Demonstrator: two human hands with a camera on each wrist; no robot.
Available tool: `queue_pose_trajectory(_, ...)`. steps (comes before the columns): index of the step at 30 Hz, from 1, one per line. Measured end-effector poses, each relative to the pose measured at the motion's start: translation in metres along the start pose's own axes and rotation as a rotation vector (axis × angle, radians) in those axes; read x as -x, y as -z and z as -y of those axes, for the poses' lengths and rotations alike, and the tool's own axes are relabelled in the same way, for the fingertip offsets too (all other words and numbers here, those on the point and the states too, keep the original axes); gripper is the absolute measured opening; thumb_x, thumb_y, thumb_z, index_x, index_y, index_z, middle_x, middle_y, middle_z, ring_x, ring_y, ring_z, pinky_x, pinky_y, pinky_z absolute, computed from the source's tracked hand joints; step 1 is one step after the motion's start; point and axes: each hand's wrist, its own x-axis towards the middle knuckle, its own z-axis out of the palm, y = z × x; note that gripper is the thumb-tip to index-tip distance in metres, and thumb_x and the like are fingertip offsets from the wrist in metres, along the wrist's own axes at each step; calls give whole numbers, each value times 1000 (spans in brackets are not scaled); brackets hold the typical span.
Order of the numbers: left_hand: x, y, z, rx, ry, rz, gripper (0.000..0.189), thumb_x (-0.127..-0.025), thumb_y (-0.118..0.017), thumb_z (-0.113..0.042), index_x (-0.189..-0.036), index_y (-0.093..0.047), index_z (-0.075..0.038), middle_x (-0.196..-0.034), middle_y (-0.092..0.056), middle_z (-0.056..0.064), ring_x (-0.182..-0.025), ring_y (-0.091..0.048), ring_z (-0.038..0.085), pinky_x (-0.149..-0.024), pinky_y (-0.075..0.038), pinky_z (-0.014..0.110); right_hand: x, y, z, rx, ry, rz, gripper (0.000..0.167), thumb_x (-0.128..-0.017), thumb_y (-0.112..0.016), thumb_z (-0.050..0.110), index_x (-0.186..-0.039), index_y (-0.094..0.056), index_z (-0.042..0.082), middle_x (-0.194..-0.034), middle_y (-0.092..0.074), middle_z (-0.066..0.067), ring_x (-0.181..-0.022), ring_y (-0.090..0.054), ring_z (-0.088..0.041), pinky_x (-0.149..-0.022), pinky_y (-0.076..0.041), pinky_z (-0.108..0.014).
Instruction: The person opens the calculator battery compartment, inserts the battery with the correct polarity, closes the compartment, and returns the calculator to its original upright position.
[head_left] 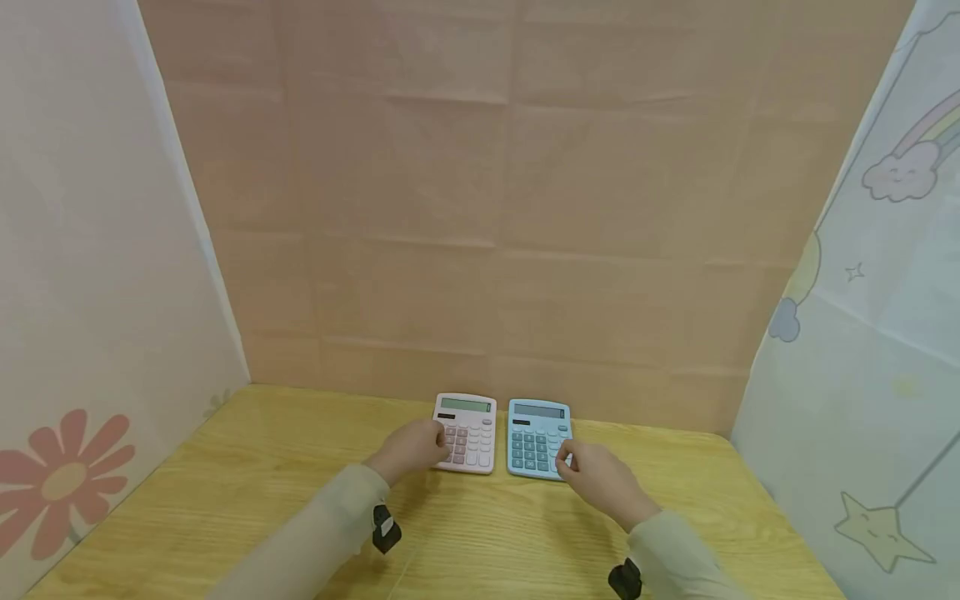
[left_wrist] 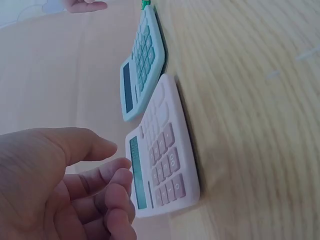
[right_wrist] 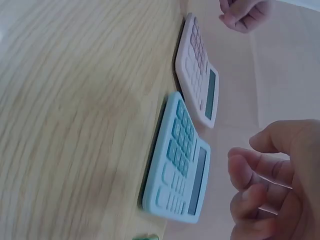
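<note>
Hovers with the left hand (head_left: pixel 408 450) over the left side of the pink calculator (head_left: pixel 480 433), with fingers loosely curled and thumb parted only narrowly from them, gripping nothing. Has that calculator lying keys up near the middle of the far edge of the wooden table (head_left: pixel 300 467), with its display toward the brown backdrop (head_left: pixel 480 250). Next, across a slim gap, shows the blue calculator (head_left: pixel 528 446), also keys up, near the same far edge and nearly level with its neighbour. Hovers with the right hand (head_left: pixel 603 483) over the blue calculator's lower right corner, again with loosely curled fingers, a narrow opening at the tips and no hold on anything. In the right wrist view, just right of the blue calculator, shows a small green thing (right_wrist: pixel 147 237), cut off by the frame; cannot tell what. Going by the near-even alignment, seems complete as a side-by-side placing. With neither calculator lifted and both hands empty, could be at a pause before handling or after it; cannot tell how much is left.
</note>
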Motion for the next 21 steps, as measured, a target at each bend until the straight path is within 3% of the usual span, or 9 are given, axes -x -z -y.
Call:
queue_pose_trajectory(4,-1,6,2,22,15,5,17,-88,-65,-15,-73,-57,-12,-67,-53,-2,-61,-47,13,-54,-37,26,-9,-8,11,-122,46,82,9,-96,-58,18,-91,-63,12,-57,-50,0,-46,-38,-10,-43,-31,-24)
queue_pose_trajectory(8,-8,10,13,80,64,20,14,-91,-63,-17,-79,-58,-10,-71,-56,-1,-63,-50,13,-55,-40,26,-24,-19,26,-289,76,158,16,-99,-54,16,-98,-63,3,-69,-62,-10,-56,-56,-18,-49,-48,-30)
queue_pose_trajectory(11,-16,10,23,182,127,33,13,-93,-61,-18,-84,-60,-8,-74,-59,2,-62,-52,14,-53,-43,26,-38,-26,39,-425,30,193,22,-100,-48,12,-109,-62,-3,-83,-65,-16,-70,-64,-26,-62,-57,-36)
queue_pose_trajectory(13,-20,11,29,264,176,33,12,-93,-59,-17,-88,-60,-6,-77,-60,4,-62,-54,14,-54,-45,25,-48,-31,46,-512,-24,204,28,-101,-42,8,-119,-58,-8,-95,-65,-20,-78,-65,-26,-71,-58,-39)
queue_pose_trajectory(15,-23,12,32,323,226,34,13,-94,-58,-16,-93,-60,-4,-82,-60,6,-66,-55,16,-57,-49,26,-57,-34,50,-540,-65,207,35,-101,-37,6,-129,-51,-11,-104,-63,-22,-78,-62,-23,-71,-57,-37)
queue_pose_trajectory(17,-24,12,34,354,258,36,15,-95,-57,-16,-98,-59,-2,-84,-59,7,-69,-56,17,-61,-52,28,-65,-38,52,-525,-108,214,40,-102,-35,8,-137,-43,-11,-97,-62,-17,-69,-55,-16,-64,-52,-32)
queue_pose_trajectory(19,-25,12,36,367,278,46,17,-96,-55,-16,-100,-58,0,-83,-57,7,-70,-55,17,-63,-53,29,-72,-41,53,-488,-127,212,43,-103,-34,11,-139,-40,-11,-81,-57,-10,-56,-42,-12,-55,-42,-28)
queue_pose_trajectory(21,-27,10,39,383,291,56,18,-96,-54,-16,-102,-58,0,-80,-56,7,-68,-54,16,-62,-52,28,-78,-44,53,-454,-141,212,38,-104,-35,15,-129,-49,-11,-65,-47,-3,-49,-31,-10,-50,-32,-26)
